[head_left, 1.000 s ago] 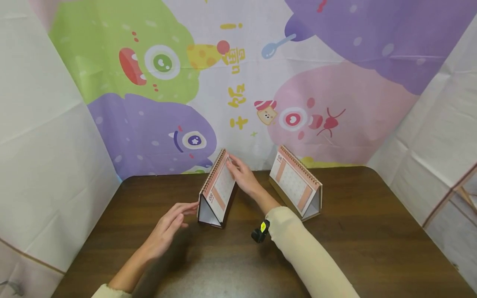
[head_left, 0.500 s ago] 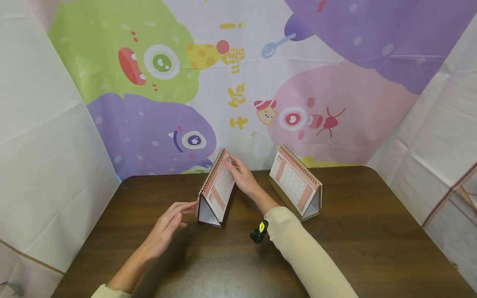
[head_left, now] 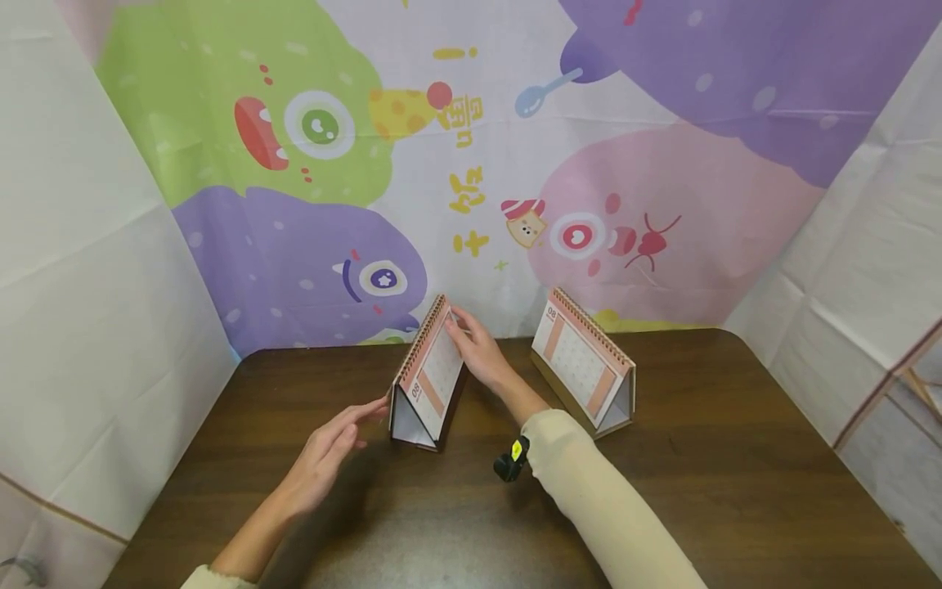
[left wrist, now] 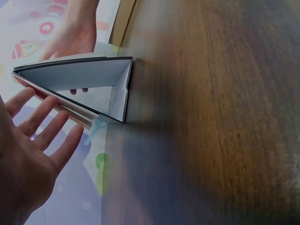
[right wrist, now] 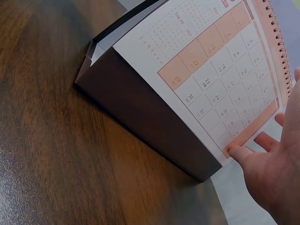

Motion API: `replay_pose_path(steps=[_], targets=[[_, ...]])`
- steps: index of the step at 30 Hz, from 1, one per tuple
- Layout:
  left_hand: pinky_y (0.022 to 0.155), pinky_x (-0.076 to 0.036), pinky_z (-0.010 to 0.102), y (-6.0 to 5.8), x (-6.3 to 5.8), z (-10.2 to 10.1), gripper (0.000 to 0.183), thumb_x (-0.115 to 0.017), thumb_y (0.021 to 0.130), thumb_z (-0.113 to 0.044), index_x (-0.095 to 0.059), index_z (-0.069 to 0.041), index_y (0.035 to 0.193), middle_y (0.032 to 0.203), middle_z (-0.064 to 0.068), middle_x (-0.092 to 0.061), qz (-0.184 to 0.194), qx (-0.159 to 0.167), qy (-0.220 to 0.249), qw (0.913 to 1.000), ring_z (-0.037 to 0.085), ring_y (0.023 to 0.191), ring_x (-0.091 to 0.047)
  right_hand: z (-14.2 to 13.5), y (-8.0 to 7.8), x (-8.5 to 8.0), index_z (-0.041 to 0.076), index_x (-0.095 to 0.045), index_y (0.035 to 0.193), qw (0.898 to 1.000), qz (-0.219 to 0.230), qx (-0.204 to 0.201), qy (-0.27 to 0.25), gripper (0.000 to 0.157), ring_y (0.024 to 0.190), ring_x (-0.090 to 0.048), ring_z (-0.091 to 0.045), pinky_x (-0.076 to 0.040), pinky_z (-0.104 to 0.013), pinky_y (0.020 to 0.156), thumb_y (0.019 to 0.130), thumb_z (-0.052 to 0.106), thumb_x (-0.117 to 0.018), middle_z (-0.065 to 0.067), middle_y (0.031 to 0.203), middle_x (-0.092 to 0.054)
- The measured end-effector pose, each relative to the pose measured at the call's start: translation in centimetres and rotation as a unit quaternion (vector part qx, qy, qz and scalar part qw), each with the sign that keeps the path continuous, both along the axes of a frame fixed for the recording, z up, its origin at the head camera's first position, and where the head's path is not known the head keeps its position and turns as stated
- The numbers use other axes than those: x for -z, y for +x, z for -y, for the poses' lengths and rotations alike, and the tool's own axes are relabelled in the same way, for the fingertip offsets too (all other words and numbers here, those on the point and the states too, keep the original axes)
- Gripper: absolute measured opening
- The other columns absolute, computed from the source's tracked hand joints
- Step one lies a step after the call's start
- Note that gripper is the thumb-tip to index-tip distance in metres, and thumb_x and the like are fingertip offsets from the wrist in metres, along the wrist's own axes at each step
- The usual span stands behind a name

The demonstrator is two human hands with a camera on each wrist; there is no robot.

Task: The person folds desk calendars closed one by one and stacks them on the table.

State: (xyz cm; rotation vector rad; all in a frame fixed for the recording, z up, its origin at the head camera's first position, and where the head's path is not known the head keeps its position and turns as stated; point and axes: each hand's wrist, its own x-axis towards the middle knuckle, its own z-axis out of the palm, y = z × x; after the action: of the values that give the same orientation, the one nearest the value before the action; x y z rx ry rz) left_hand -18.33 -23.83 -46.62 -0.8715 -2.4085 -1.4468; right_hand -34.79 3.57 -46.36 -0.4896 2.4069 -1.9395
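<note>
A tent-shaped desk calendar with a gold spiral along its top stands left of the table's middle, its pink-and-white "08" page facing right. My right hand is at its far end. In the right wrist view the thumb lies on the page's corner and the other fingers reach round behind the edge. Two fingertips show through the hollow triangle in the left wrist view. My left hand holds its fingers straight and spread, fingertips at the calendar's left face. A second, similar calendar stands to the right.
The calendars stand on a dark brown wooden table. A cartoon-printed cloth hangs right behind its far edge, and white cloth walls close in both sides. A small black device sits on the right wrist.
My left hand has shifted very slightly, its fingers straightening a little along the calendar's left face. Both calendars and the right hand stay practically where they were.
</note>
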Motion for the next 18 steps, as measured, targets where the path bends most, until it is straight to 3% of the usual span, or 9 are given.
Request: replay_pose_path(steps=[5, 12, 18], targets=[[0.094, -0.065, 0.032, 0.19, 0.12, 0.14, 0.049, -0.036, 0.117, 0.0, -0.058, 0.001, 0.161, 0.146, 0.023, -0.073, -0.022, -0.013, -0.004, 0.9997, -0.004, 0.137, -0.064, 0.05, 0.01, 0.02, 0.009, -0.039, 0.175, 1.0, -0.001, -0.001, 0.002, 0.063, 0.159, -0.051, -0.051, -0.05, -0.063, 0.127, 0.12, 0.038, -0.048, -0.031, 0.173, -0.046], [0.098, -0.057, 0.015, 0.56, 0.47, 0.1, 0.051, -0.041, 0.114, 0.005, -0.059, -0.002, 0.161, 0.151, -0.001, -0.076, -0.072, -0.059, 0.002, 0.9957, -0.01, 0.139, -0.062, 0.04, 0.16, 0.02, 0.009, -0.038, 0.176, 1.0, 0.002, -0.005, 0.0, 0.063, 0.159, -0.051, -0.05, -0.05, -0.063, 0.127, 0.12, 0.038, -0.048, -0.031, 0.173, -0.046], [0.107, -0.043, 0.008, 0.78, 0.53, -0.13, 0.049, -0.044, 0.112, 0.005, -0.065, -0.003, 0.156, 0.149, 0.016, -0.075, -0.091, -0.096, -0.002, 0.9911, -0.009, 0.138, -0.056, 0.03, 0.16, -0.13, 0.009, -0.04, 0.175, 1.0, -0.007, 0.002, 0.008, 0.063, 0.157, -0.054, -0.051, -0.053, -0.062, 0.124, 0.12, 0.037, -0.049, -0.032, 0.171, -0.048]])
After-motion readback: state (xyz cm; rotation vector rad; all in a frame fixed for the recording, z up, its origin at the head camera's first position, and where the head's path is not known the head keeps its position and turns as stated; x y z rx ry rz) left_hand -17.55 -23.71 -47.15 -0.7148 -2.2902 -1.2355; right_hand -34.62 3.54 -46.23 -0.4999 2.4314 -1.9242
